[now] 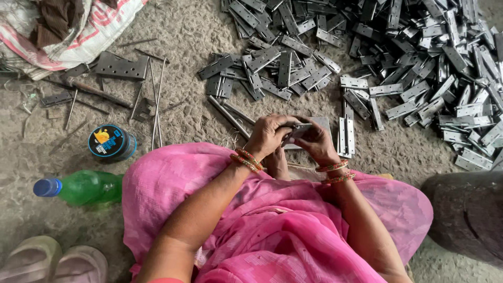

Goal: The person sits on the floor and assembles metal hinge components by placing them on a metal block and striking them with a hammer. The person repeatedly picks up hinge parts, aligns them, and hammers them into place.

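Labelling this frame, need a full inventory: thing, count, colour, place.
hinge: one, grey metal, held in both hands over the lap
hinge pile: too many to count, grey, ground at top and right
rods: several, thin grey, ground left of centre
plate: one, large grey, upper left
hammer: one, rusty, left among the rods
tin: one, round, blue-black lid, left of the knee
bottle: one, green with blue cap, lying lower left
sandals: two, pale, bottom left corner
sack: one, white and red, top left
stone: one, dark, lower right
left hand: on the hinge, orange bangles
right hand: on the hinge, orange bangles
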`<state>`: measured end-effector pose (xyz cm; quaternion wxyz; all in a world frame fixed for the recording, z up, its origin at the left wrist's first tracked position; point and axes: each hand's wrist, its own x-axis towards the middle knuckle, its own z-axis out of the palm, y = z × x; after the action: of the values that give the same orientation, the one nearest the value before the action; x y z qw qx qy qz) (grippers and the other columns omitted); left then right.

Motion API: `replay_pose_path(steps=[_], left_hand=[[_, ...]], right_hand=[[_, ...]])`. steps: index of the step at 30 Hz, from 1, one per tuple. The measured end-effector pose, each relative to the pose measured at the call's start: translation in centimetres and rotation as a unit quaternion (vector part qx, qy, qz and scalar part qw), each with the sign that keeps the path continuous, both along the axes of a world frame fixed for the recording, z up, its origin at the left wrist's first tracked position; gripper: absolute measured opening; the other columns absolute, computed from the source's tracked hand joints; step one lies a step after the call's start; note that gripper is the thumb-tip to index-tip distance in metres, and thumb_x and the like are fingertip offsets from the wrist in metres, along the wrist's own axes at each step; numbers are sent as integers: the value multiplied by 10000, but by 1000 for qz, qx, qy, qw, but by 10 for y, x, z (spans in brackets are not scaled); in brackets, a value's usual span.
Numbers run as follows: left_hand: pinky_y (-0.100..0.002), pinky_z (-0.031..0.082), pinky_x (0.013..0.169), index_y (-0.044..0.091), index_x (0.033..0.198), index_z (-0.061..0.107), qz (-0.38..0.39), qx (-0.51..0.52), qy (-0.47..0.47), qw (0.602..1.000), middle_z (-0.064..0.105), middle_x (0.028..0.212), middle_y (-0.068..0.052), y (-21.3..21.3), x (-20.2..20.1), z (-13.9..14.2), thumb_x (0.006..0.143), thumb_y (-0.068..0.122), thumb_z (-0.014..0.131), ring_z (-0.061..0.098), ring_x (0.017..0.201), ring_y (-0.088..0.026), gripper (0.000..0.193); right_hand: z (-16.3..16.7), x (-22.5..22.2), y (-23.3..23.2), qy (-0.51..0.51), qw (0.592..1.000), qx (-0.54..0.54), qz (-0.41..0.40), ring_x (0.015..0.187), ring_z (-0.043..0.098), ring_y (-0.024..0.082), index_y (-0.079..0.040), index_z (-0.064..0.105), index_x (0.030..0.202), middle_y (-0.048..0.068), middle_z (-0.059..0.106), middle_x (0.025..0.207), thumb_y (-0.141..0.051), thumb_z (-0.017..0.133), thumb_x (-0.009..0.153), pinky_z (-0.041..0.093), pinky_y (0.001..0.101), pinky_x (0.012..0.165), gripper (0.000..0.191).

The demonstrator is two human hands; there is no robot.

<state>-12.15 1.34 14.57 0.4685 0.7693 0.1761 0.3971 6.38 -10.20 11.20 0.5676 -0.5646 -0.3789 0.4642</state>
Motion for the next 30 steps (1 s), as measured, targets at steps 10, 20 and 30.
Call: replay_pose_path(steps=[10, 20, 30], left_hand=[[-304, 638, 637, 129, 1045, 736, 283, -262, 93, 918, 791, 917, -59, 71, 13, -57, 906, 166, 708, 788, 756, -177, 146], [-475, 569, 843, 78, 985, 764, 196, -171, 401, 878, 744, 998, -196, 60, 35, -118, 852, 357, 779, 711, 965, -397, 309], [-484, 570, 875, 34, 988, 767, 205, -184, 472, 837, 730, 1040, -250, 66, 36, -150, 875, 440, 754, 706, 1009, -418, 422]], right_hand=[[-18, 32, -3, -134, 970, 18, -200, 878, 711, 86, -57, 696, 1038, 26, 764, 983, -4, 853, 843, 598, 244, 820, 256], [-65, 87, 3, -191, 935, -48, -297, 859, 660, 63, -70, 677, 1057, 7, 751, 982, 14, 824, 862, 559, 222, 764, 258], [-80, 87, 4, -274, 929, -2, -248, 896, 642, 36, -4, 682, 1237, 4, 749, 1002, 64, 715, 944, 542, 204, 766, 303]])
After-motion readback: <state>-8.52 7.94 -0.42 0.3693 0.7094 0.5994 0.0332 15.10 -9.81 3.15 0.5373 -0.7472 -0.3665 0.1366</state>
